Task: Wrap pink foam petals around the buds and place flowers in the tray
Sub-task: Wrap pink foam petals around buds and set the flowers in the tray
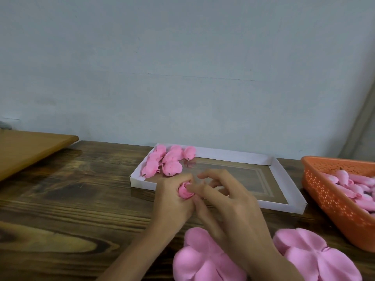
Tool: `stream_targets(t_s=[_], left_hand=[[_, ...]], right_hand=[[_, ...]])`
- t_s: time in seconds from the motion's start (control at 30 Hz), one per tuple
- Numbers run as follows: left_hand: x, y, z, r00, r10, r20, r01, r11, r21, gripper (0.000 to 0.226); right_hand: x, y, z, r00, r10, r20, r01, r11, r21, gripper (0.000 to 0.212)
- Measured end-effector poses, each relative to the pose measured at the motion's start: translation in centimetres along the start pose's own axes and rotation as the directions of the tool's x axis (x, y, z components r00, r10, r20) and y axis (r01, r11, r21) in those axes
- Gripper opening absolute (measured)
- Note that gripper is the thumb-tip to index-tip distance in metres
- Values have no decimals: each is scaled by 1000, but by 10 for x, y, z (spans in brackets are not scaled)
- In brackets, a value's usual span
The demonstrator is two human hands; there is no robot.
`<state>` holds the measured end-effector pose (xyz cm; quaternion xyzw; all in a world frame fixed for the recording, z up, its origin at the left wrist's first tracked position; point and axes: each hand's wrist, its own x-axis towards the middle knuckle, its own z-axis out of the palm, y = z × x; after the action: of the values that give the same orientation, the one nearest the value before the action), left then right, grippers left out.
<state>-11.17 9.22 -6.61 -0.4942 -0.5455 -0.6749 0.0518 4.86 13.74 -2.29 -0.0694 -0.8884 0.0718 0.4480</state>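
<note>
Pink petals (205, 258) and flower (185, 191), orange basket (332, 201) (dotted), white tray (284, 207).

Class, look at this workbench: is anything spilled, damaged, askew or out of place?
Nothing stands out. Finished flowers lie together in the tray's far left corner, buds sit inside the orange basket, flat petals lie on the table, and the left hand and right hand hold one rolled flower.
</note>
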Motion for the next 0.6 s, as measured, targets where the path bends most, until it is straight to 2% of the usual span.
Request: stream_targets(t_s=[0.17, 0.3, 0.37, 0.43, 0.53, 0.6], left_hand=[[0, 5, 2, 999, -28, 27, 31, 996, -86, 30], [-1, 11, 5, 987, -142, 72, 154, 968, -198, 27], [0, 14, 2, 982, -173, 74, 184, 966, -180, 26], [0, 17, 1, 974, -217, 67, 223, 970, -95, 19], [-1, 25, 4, 973, -205, 104, 224, 948, -226, 26], [-1, 29, 5, 978, -179, 111, 198, 960, -200, 24]], right_hand=[[0, -3, 1, 1000, -7, 10, 7, 1000, -19, 20], [1, -2, -2, 1000, 3, -14, -3, 1000, 15, 21], [1, -2, -2, 1000, -8, -13, 8, 1000, 10, 21], [1, -2, 1, 1000, -14, -7, 14, 1000, 13, 20], [0, -1, 2, 1000, -14, -9, 14, 1000, -3, 19], [0, 2, 2, 1000, -2, -21, 3, 999, 45, 20]])
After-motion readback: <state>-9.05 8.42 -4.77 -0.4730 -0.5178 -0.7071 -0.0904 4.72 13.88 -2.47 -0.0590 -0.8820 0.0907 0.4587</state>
